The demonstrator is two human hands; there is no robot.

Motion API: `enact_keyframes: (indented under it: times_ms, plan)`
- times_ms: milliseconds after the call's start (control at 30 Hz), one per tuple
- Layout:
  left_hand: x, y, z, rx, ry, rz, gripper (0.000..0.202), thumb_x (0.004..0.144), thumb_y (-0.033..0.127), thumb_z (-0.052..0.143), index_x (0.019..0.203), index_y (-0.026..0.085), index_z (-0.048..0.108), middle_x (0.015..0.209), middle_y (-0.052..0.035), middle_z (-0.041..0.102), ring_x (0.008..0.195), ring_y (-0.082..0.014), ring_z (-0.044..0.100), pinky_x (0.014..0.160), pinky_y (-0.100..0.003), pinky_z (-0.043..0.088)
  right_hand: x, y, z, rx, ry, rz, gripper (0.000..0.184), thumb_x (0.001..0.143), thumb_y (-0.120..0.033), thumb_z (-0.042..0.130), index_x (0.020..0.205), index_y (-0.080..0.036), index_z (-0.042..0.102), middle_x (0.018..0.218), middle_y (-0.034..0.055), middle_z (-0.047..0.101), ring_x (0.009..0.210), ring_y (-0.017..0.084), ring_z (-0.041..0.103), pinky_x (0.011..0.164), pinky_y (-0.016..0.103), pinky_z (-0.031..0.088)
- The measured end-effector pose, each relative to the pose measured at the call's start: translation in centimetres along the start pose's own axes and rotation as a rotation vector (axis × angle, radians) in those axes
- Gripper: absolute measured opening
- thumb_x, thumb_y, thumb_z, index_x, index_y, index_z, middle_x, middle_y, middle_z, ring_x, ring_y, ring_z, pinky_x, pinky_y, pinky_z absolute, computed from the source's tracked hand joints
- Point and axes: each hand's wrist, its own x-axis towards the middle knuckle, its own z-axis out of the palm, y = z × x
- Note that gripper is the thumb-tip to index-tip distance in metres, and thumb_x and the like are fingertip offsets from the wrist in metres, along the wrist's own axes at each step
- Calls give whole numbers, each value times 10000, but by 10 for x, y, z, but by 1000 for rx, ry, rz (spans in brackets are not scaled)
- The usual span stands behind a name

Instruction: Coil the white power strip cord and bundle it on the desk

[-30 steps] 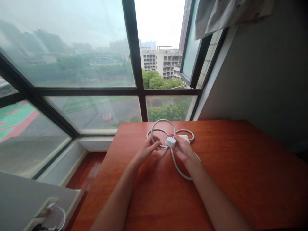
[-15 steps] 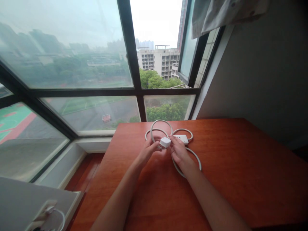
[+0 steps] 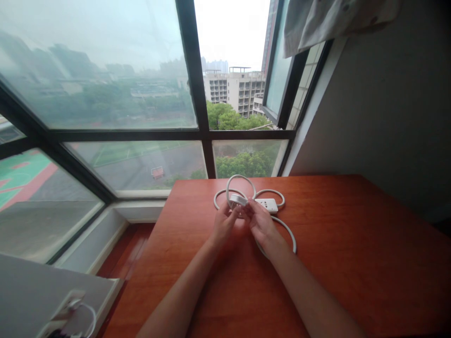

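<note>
Above the middle of the table I hold a white plug [image 3: 238,200] between both hands. My left hand [image 3: 224,223] has its fingers closed around the plug's left and lower side. From the right, my right hand [image 3: 260,220] pinches the plug's near edge, and some of its fingertips are hidden. A thick off-white cable [image 3: 243,177] rises in a loop behind the plug and curls in several loops around my hands. Just behind my right hand lies a white power strip [image 3: 269,205] with socket holes, partly covered by that hand.
The reddish-brown wooden table [image 3: 338,244] reaches back to a dark-framed window [image 3: 206,136]. A grey wall [image 3: 387,108] stands on the right. At lower left, a wall socket [image 3: 66,310] has a white plug and cord in it.
The plug has turned in my hands, from its blocky face toward me to a tilted, flatter side. My left hand has shifted right and closed in nearer to my right hand.
</note>
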Motion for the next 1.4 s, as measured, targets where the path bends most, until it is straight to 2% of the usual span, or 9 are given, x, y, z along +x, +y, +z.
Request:
enact_keyframes:
  times_ms: [67, 167, 400, 633, 900, 1100, 1167, 1267, 1400]
  plan:
    - [1, 4, -1, -89, 49, -29, 386, 792, 476, 655, 1016, 162, 676, 992, -89, 697, 917, -217, 644, 823, -304, 478, -3, 1, 1, -50, -44, 60, 210, 688, -256, 792, 801, -172, 636, 732, 9, 689, 667, 114, 639, 641, 211, 547]
    - [2, 11, 0, -283, 79, -96, 502, 800, 578, 594, 1028, 137, 671, 1025, -130, 705, 959, -242, 654, 876, -350, 468, -6, 6, 3, -149, -76, 123, 258, 680, -304, 801, 834, -181, 636, 711, -6, 669, 634, 99, 618, 564, 180, 503]
    - [6, 22, -5, -543, 156, -161, 503, 792, 613, 584, 889, 123, 647, 747, -70, 707, 780, -210, 690, 826, -338, 486, -4, 7, 1, -260, -69, 82, 277, 711, -401, 749, 806, -165, 637, 697, 13, 659, 568, 94, 583, 495, 177, 457]
    - [9, 30, -10, -570, 103, -225, 533, 778, 645, 575, 896, 128, 631, 689, -29, 638, 716, -170, 657, 709, -280, 499, 4, -2, -8, -369, -38, -63, 291, 725, -442, 714, 766, -172, 615, 619, 6, 641, 510, 93, 565, 443, 163, 418]
    - [6, 26, -8, -601, 78, -146, 522, 744, 616, 639, 974, 149, 609, 700, 4, 571, 702, -127, 592, 731, -262, 477, 3, 1, -8, -544, -48, -44, 275, 719, -402, 712, 723, -158, 585, 612, 30, 663, 492, 106, 585, 455, 183, 456]
    - [3, 33, -4, -587, 22, -88, 396, 746, 420, 740, 999, 165, 573, 665, 48, 467, 629, -85, 516, 652, -226, 439, -2, -2, -4, -776, -55, -46, 233, 777, -359, 652, 704, -157, 560, 543, 17, 624, 423, 110, 567, 393, 177, 426]
    - [2, 37, -4, -598, 4, -96, 373, 759, 403, 734, 993, 165, 567, 657, 56, 435, 582, -65, 475, 617, -212, 425, -3, -2, -3, -768, -52, -26, 201, 767, -342, 660, 756, -165, 565, 584, 10, 634, 451, 122, 588, 408, 194, 453]
    - [1, 42, -6, -639, -25, -134, 417, 745, 483, 721, 966, 161, 574, 620, 75, 368, 490, -32, 370, 546, -186, 392, -3, -2, -2, -615, -53, -20, 238, 715, -334, 705, 854, -190, 576, 706, -8, 640, 552, 134, 624, 477, 228, 507]
    - [3, 45, -10, -688, -38, -215, 474, 711, 547, 720, 932, 149, 586, 590, 90, 315, 425, -7, 250, 444, -154, 311, 2, -3, -5, -570, -41, -154, 274, 696, -359, 710, 885, -187, 612, 767, -6, 634, 630, 130, 602, 545, 221, 495]
